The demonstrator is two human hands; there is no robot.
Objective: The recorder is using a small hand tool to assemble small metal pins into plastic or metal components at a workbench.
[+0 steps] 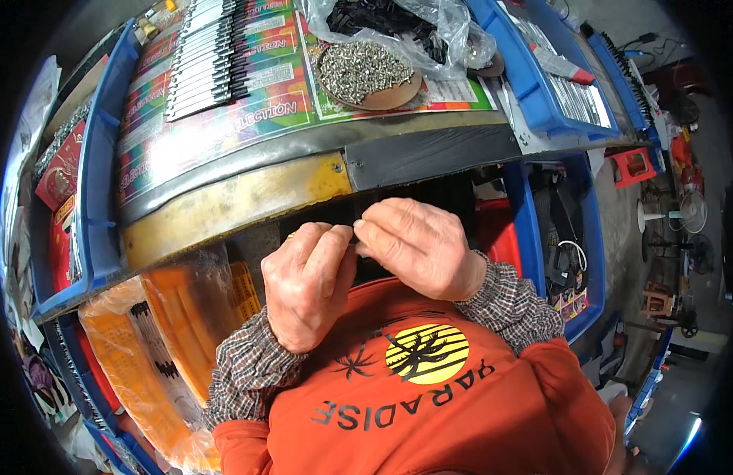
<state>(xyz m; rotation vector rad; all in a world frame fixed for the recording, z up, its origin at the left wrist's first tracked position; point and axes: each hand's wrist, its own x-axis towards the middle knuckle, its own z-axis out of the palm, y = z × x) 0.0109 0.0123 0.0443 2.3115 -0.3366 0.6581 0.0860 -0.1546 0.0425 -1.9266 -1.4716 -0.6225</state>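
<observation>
My left hand (307, 285) and my right hand (420, 247) meet in front of my chest, just off the table's front edge. Both are closed, thumbs and fingers pinched together tip to tip. Whatever lies between the fingertips is too small and too covered to name. On the table (248, 170) beyond them, a round brown dish (390, 99) bears a heap of small shiny metal pieces (358, 70). To its left a row of slim silver strips with black ends (204, 67) lies side by side on a colourful printed sheet (279, 107).
A clear plastic bag of black parts (382, 20) sits behind the dish. Blue bins flank the table, one at left (97, 182) and one with silver strips at right (576, 123). Under the table's right side is another blue bin (592, 261); orange crates in plastic (176, 324) stand at lower left.
</observation>
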